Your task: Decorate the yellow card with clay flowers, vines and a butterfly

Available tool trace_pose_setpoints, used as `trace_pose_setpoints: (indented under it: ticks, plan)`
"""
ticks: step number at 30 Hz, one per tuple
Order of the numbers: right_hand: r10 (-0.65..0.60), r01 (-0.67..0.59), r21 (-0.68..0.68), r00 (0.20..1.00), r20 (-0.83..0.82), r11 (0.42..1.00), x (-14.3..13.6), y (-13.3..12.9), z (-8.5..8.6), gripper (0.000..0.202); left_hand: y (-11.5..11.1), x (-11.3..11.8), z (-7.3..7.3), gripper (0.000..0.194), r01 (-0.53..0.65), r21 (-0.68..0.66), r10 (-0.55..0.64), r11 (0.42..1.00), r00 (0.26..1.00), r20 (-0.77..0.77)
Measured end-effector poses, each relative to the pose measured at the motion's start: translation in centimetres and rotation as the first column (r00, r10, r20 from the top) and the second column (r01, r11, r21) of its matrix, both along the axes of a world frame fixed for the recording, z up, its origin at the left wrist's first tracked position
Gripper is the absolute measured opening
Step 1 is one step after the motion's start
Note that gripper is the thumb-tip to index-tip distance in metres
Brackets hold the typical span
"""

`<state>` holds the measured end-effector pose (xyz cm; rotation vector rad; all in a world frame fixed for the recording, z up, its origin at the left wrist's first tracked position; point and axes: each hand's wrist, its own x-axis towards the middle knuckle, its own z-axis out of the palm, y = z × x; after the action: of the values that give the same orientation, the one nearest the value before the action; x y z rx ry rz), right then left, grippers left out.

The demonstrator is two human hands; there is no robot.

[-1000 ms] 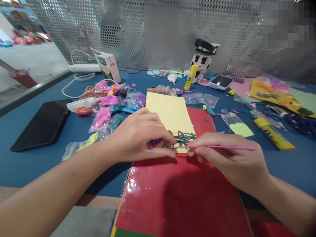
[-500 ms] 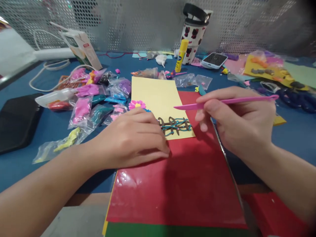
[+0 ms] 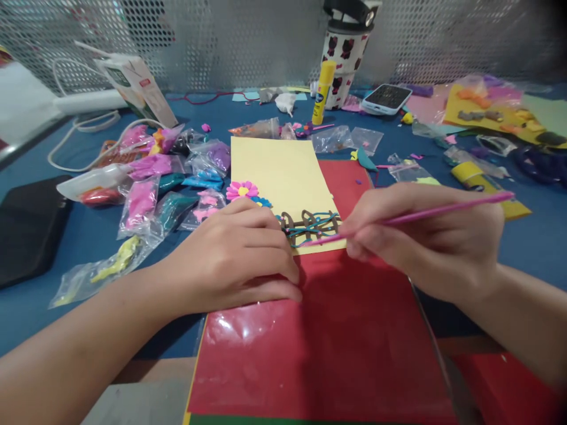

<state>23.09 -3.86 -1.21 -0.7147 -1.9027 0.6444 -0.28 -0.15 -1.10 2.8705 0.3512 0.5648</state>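
Head view: pink tool at clay lattice

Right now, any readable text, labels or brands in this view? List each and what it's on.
None can be read.
Carton: green label and a small red mark, print too blurred.
Yellow glue stick: dark label, unreadable.
Second glue stick: dark print, too blurred.
Cup: only a dark repeated pattern, no words.
Phone: screen shows nothing legible.

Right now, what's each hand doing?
Left hand: holds nothing, pressed flat on the yellow card.
Right hand: closed on the pink tool.
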Motion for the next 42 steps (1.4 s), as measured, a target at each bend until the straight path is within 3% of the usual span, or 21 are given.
trace_pose_setpoints:
  ticks: [2,5,28,32,37,42]
  plan:
    - [0.102,-0.106,0.052,0.992,0.072,0.993,0.1,-0.15,0.19,0.011,0.03,-0.06,0.02,0.013,-0.007,0.026,0.006,1.0,1.0,0.029]
    - [0.144,-0.161,0.104,0.977,0.157,0.981,0.08,-0.35,0.43,0.01,0.01,-0.14,0.14,0.016,-0.032,0.085,0.027,0.996,0.998,0.055]
    - [0.092,-0.168,0.233,0.948,0.306,0.958,0.06,-0.31,0.5,0.015,-0.17,-0.43,0.35,0.014,-0.133,0.13,0.111,0.983,0.98,0.163]
    - [0.088,-0.158,0.243,0.958,0.274,0.957,0.02,-0.24,0.47,0.016,-0.23,-0.3,0.65,0.01,-0.157,0.151,0.129,0.976,0.975,0.183]
    - [0.09,-0.109,0.168,0.989,0.113,0.98,0.18,-0.05,0.02,0.017,-0.08,-0.45,0.79,0.005,-0.159,0.173,0.123,0.972,0.972,0.199]
    - [0.037,-0.037,0.1,0.999,-0.007,0.994,0.45,0.39,-0.32,0.017,0.21,-0.55,0.47,0.012,-0.155,0.178,0.114,0.972,0.969,0.22]
